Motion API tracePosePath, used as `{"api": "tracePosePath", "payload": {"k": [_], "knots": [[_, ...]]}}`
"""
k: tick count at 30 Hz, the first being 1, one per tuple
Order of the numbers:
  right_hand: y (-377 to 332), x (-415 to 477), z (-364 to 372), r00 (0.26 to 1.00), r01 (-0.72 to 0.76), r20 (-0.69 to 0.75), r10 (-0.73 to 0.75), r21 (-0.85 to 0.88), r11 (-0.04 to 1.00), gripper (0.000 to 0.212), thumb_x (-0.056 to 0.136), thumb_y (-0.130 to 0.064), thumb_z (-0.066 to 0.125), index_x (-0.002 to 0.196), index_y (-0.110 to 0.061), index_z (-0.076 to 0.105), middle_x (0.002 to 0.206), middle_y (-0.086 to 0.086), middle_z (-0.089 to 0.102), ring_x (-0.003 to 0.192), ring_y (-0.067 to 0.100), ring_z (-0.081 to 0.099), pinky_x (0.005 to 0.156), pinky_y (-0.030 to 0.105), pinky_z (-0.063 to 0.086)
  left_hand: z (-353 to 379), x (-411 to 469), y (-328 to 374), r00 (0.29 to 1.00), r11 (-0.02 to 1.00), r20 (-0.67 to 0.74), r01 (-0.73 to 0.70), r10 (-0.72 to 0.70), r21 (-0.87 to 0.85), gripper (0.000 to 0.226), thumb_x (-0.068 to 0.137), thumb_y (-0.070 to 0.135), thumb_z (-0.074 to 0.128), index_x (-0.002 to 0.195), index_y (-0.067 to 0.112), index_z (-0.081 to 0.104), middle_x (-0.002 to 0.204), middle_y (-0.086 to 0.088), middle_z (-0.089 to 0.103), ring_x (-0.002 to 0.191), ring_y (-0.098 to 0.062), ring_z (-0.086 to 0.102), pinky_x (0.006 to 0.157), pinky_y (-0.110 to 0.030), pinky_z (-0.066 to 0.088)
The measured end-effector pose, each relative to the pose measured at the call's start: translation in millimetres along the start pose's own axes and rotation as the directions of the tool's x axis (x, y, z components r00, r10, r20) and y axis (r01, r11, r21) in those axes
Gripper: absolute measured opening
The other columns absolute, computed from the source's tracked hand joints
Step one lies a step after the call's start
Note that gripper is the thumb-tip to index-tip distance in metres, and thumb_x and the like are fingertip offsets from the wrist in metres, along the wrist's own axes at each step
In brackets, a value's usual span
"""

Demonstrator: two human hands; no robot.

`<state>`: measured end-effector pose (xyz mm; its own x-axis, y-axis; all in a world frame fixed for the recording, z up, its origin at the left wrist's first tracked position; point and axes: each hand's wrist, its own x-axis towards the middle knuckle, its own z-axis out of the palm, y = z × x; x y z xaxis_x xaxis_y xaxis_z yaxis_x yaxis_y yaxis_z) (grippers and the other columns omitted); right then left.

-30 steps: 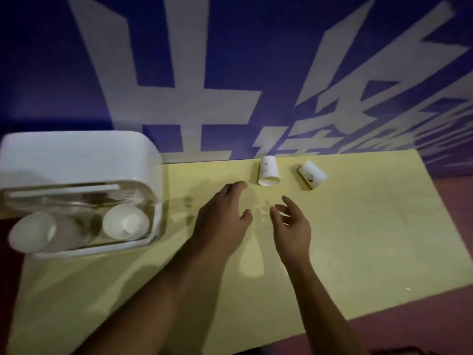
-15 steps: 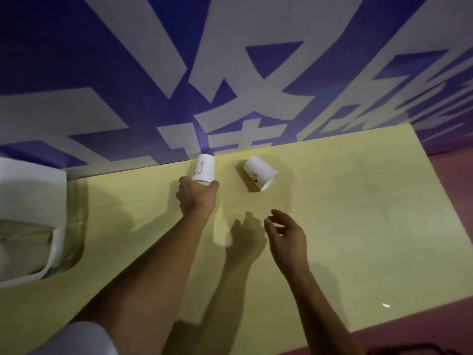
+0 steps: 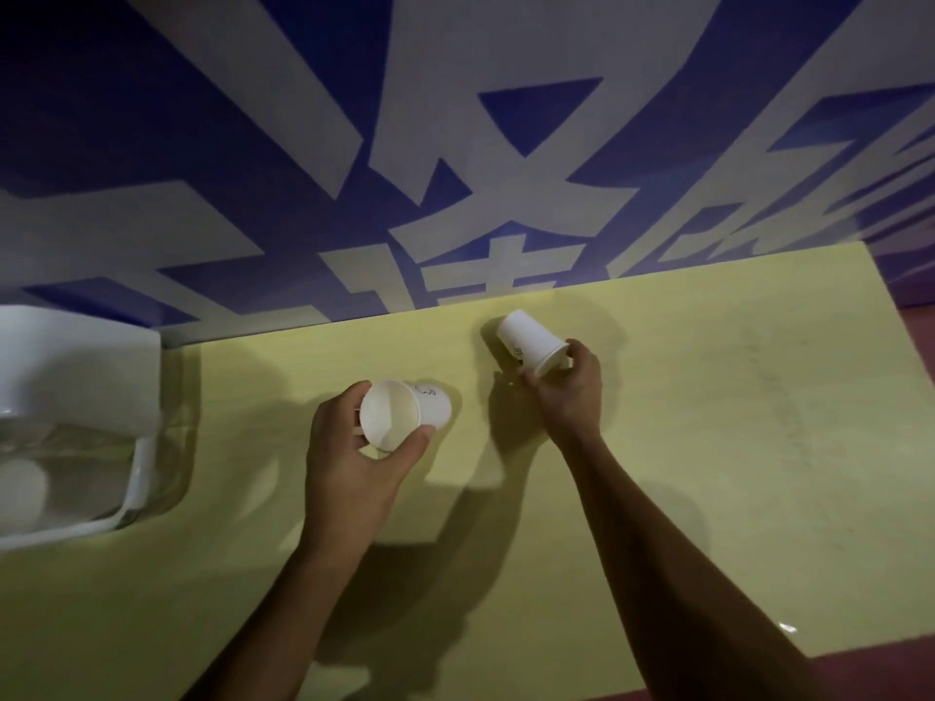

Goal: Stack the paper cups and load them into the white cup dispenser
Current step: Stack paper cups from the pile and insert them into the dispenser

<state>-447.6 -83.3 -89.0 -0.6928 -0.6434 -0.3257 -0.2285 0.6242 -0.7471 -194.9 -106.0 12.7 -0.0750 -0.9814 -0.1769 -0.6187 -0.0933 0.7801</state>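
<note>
Mid-frame over the yellow counter (image 3: 733,473): left hand (image 3: 349,450) fingers curled round 1 paper cup (image 3: 405,412), right hand (image 3: 569,394) pinching a 2nd cup (image 3: 528,341) near its rim. Probably light and crushable, so best gripped gently at the stiffer rim; white cup dispenser (image 3: 76,376) far left

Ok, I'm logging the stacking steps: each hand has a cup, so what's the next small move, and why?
Probably lift the far cup in the right hand and slide its base into the open mouth of the near cup held by the left hand. The two are apart, unstacked, and the white cup dispenser waits at the left.
</note>
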Motion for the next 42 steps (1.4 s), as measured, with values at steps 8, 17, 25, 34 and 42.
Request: {"api": "tracePosePath", "payload": {"k": [8,17,25,34,42], "knots": [[-54.6,-104.1,0.4,0.996,0.09,-0.026,-0.086,0.242,0.966,0.084,0.073,-0.049,0.09,0.144,-0.027,0.051,0.136,-0.006,0.059,0.12,0.017,0.062,0.093,0.04,0.061,-87.7,-30.3,-32.4,0.994,0.999,-0.105,-0.003,-0.001,-0.035,0.087,0.065,0.066,0.074,0.139,0.024,0.059,0.135,0.006,0.055,0.119,-0.013,0.055,0.091,-0.033,0.056],[-169.0,-268.4,98.7,0.955,0.21,0.14,-0.263,0.308,0.928,0.085,0.068,-0.059,0.088,0.142,-0.039,0.052,0.137,-0.018,0.058,0.123,0.011,0.06,0.094,0.036,0.059,-231.0,-43.6,-106.3,0.958,0.988,-0.288,-0.06,0.016,-0.145,0.083,0.07,0.057,0.084,0.142,0.03,0.054,0.14,0.01,0.054,0.129,-0.017,0.055,0.094,-0.05,0.059],[-216.7,-352.2,175.8,0.967,0.164,0.13,-0.219,0.341,0.926,0.086,0.068,-0.051,0.086,0.144,-0.032,0.051,0.137,-0.012,0.06,0.12,0.009,0.062,0.098,0.037,0.058,-323.0,-15.0,-168.0,0.933,0.976,-0.342,-0.167,0.109,-0.143,0.077,0.076,0.036,0.089,0.142,0.018,0.053,0.14,0.001,0.059,0.131,-0.017,0.056,0.102,-0.043,0.054],[-239.4,-370.9,204.4,0.972,0.208,0.034,-0.234,0.347,0.915,0.074,0.069,-0.038,0.088,0.135,-0.024,0.057,0.126,-0.017,0.062,0.105,-0.008,0.062,0.081,0.015,0.056,-310.2,24.5,-214.7,0.978,0.992,-0.162,-0.127,0.128,0.02,0.075,0.074,0.039,0.087,0.14,0.019,0.056,0.14,-0.002,0.055,0.122,-0.003,0.045,0.096,-0.003,0.031],[-265.3,-364.9,248.8,0.914,0.315,0.173,-0.367,0.269,0.91,0.077,0.074,-0.042,0.091,0.138,-0.035,0.05,0.133,-0.023,0.057,0.12,0.003,0.059,0.095,0.023,0.056,-303.8,38.6,-224.7,0.996,0.997,-0.041,-0.074,0.073,-0.014,0.081,0.077,0.041,0.086,0.145,0.02,0.047,0.146,-0.001,0.051,0.132,-0.018,0.047,0.088,-0.029,0.045]]}}
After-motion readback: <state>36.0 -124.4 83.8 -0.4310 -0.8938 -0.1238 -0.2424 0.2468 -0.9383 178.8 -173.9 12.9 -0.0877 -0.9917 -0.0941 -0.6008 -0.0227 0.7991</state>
